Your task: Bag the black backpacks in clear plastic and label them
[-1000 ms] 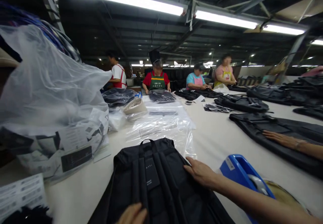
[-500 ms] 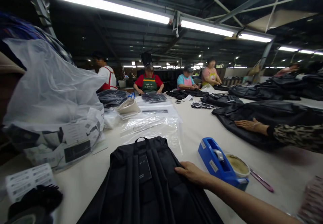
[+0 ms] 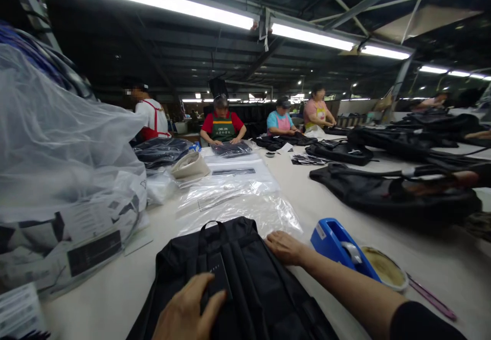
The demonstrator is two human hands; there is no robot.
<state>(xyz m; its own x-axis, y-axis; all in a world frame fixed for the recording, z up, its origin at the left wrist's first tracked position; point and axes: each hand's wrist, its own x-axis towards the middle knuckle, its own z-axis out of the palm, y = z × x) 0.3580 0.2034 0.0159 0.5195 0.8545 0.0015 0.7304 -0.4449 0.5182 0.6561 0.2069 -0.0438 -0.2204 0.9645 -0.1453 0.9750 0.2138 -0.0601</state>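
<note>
Since the earlier frame, the left hand [image 3: 187, 309] has entered at bottom centre. On the counter [image 3: 111, 289], the black backpack [image 3: 274, 278] fills the lower middle. Left thumb and fingers spread; the right hand [image 3: 286, 248] meets the backpack's upper-right edge, pinching or not unclear. Snagging fingers might crease the dark tag [image 3: 218, 266].

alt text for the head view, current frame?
A black backpack lies on a white table, a left hand over its straps and a right hand at its upper right edge. Clear plastic lies beyond, a blue tape dispenser to the right, co-workers behind.
</note>
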